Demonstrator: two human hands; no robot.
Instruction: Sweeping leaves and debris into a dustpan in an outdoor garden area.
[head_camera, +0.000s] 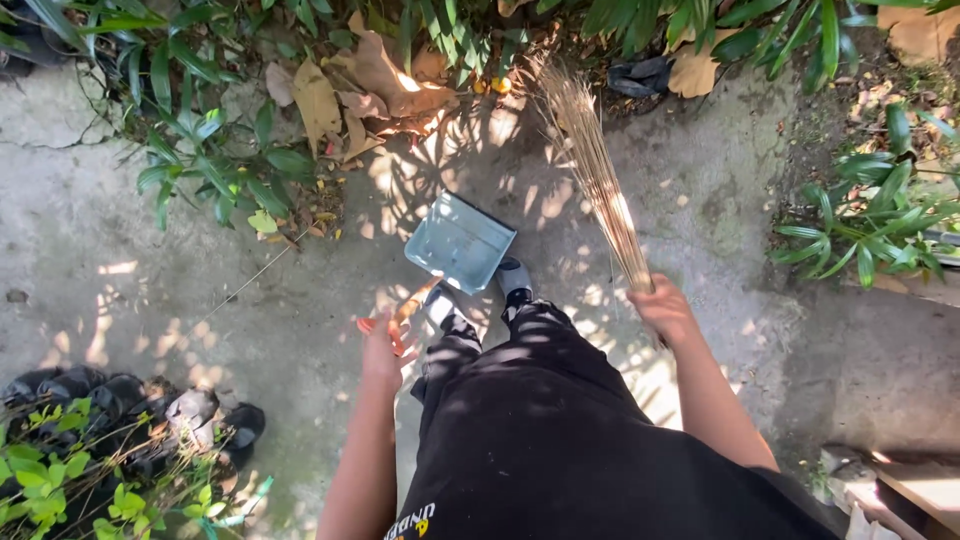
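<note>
Sun-dappled concrete ground (120, 290) (cracked) — leafy plants (200, 150)

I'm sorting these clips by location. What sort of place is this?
Most likely an outdoor garden path or yard: a concrete ground in dappled sunlight, leafy plants along its edges, and dry fallen leaves. The hands hold a stick broom and a dustpan.

The dustpan (460, 242) is a grey-blue metal tray, squarish with shallow walls, tilted on the concrete ground near the middle of the scene, its open mouth turned toward the far left. Its orange handle (410, 305) runs back to the near left. The stick broom (598, 178) is a thin bundle of pale straw ribs, slanting from the near right up to the far middle, its tips spread by the dry leaves.
</note>
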